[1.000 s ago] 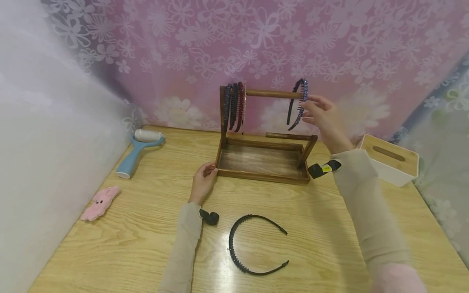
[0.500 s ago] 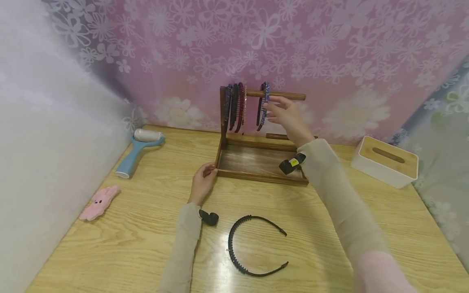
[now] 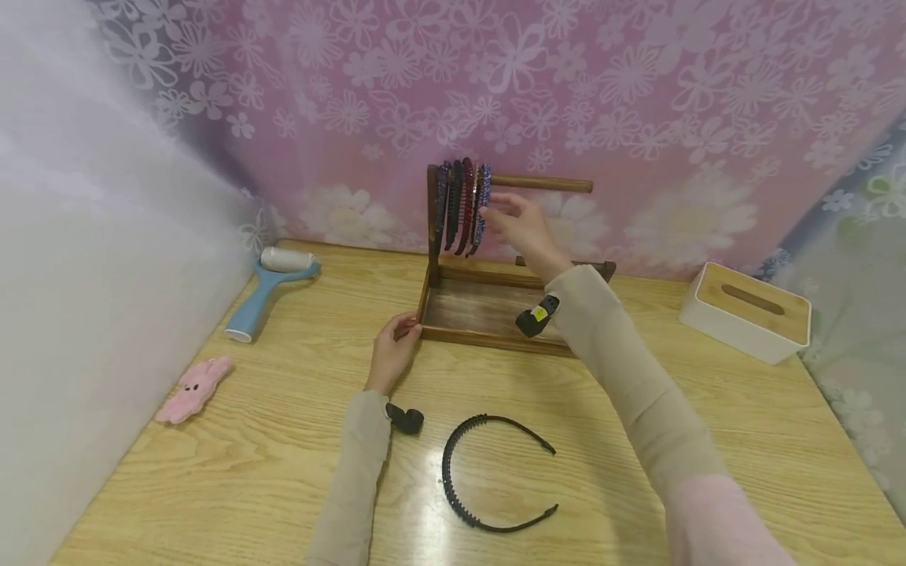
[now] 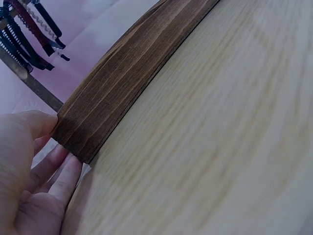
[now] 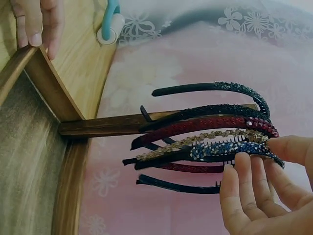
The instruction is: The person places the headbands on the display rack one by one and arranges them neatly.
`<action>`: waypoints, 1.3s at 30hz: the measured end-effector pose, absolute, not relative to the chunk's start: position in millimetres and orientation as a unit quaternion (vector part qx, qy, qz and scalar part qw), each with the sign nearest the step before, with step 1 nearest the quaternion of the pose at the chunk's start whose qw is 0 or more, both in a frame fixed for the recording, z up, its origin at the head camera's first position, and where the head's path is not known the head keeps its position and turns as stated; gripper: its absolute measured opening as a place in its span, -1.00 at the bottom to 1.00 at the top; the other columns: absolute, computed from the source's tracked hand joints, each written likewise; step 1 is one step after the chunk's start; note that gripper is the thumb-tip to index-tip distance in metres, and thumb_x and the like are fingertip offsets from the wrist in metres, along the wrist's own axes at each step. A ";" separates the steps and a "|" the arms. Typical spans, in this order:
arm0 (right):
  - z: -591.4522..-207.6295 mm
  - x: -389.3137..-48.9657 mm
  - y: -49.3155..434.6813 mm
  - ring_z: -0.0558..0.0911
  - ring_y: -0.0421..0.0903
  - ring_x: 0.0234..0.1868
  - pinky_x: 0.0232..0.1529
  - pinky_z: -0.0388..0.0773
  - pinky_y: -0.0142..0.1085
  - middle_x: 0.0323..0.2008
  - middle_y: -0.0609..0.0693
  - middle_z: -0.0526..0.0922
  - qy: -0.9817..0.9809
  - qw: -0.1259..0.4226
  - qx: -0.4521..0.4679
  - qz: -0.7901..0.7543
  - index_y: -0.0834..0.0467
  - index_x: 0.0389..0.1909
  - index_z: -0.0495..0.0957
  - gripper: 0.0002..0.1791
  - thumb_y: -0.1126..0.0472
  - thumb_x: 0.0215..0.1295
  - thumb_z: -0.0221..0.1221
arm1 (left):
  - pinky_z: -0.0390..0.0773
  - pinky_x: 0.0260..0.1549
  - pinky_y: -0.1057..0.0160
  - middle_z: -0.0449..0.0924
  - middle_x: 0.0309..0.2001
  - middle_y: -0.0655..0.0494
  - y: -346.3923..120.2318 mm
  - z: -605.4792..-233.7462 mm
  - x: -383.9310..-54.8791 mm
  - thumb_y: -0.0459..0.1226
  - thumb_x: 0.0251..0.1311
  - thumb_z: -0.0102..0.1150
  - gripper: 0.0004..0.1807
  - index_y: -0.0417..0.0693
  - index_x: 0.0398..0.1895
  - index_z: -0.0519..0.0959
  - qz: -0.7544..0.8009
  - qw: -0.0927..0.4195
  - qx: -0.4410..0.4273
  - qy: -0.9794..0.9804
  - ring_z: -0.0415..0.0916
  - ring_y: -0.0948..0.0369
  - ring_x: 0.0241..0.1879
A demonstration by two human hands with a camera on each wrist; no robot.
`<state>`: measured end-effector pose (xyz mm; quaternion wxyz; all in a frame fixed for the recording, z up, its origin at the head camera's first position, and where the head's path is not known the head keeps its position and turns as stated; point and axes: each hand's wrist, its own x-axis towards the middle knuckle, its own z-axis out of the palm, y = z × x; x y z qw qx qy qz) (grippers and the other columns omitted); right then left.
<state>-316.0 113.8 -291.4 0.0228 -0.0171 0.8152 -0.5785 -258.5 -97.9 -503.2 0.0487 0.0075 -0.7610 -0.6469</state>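
Observation:
A blue glittery headband [image 5: 230,149] hangs at the right end of a row of headbands on the upper rod [image 3: 548,183] of a dark wooden rack. My right hand [image 3: 525,232] pinches it between thumb and fingers, close against a gold beaded headband [image 5: 195,139]. Beyond that one hang a red headband [image 5: 195,128] and dark ones. My left hand [image 3: 392,350] holds the front left corner of the rack's tray [image 4: 112,73], thumb above and fingers at the side. On the table before me lies a black toothed headband [image 3: 448,472], its ends pointing right.
A blue-handled lint roller [image 3: 258,303] and a pink plush toy [image 3: 193,391] lie on the left of the table. At the right stands a white tissue box [image 3: 739,330] with a wooden lid. A lower, shorter rod [image 3: 580,265] sticks out above the tray; a flowered curtain [image 3: 637,118] hangs behind.
My right hand has slid the blue headband leftward along the upper rod, from its free end up to the other headbands. The left hand has stayed at the tray corner.

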 end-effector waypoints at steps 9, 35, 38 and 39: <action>-314.5 -305.2 126.5 0.58 -0.06 0.02 0.11 0.59 -0.20 0.27 0.19 0.47 0.796 0.042 -0.022 -0.603 0.17 0.32 0.39 -0.52 0.12 0.45 0.08 | 0.48 0.25 0.07 0.55 0.11 -0.14 -97.9 -501.6 -258.6 -0.25 0.38 0.11 -0.64 -0.12 0.19 0.51 -0.648 0.048 0.009 -0.760 0.49 -0.01 0.17; -431.1 -159.0 110.6 0.65 -0.11 -0.24 -0.11 0.71 -0.20 -0.10 0.29 0.61 0.768 0.229 -0.121 -0.585 0.43 0.13 0.45 -0.57 0.21 0.39 0.13 | 0.49 0.24 0.05 0.55 0.11 -0.17 -96.3 -501.8 -257.4 -0.28 0.37 0.11 -0.64 -0.17 0.19 0.51 -0.648 0.052 0.004 -0.760 0.50 -0.03 0.16; -441.3 -144.1 109.3 0.64 -0.17 -0.30 -0.22 0.69 -0.28 -0.15 0.26 0.64 0.762 0.252 -0.134 -0.582 0.43 0.11 0.46 -0.60 0.24 0.38 0.12 | 0.48 0.24 0.04 0.55 0.11 -0.18 -96.7 -501.6 -256.8 -0.28 0.37 0.12 -0.64 -0.17 0.18 0.51 -0.646 0.052 0.005 -0.762 0.50 -0.04 0.16; -444.1 -139.8 108.7 0.62 -0.18 -0.33 -0.27 0.66 -0.31 -0.18 0.24 0.64 0.758 0.260 -0.133 -0.583 0.42 0.10 0.46 -0.60 0.24 0.37 0.13 | 0.48 0.24 0.04 0.55 0.11 -0.18 -96.9 -501.6 -256.6 -0.27 0.37 0.12 -0.64 -0.17 0.18 0.51 -0.647 0.052 0.005 -0.761 0.50 -0.04 0.17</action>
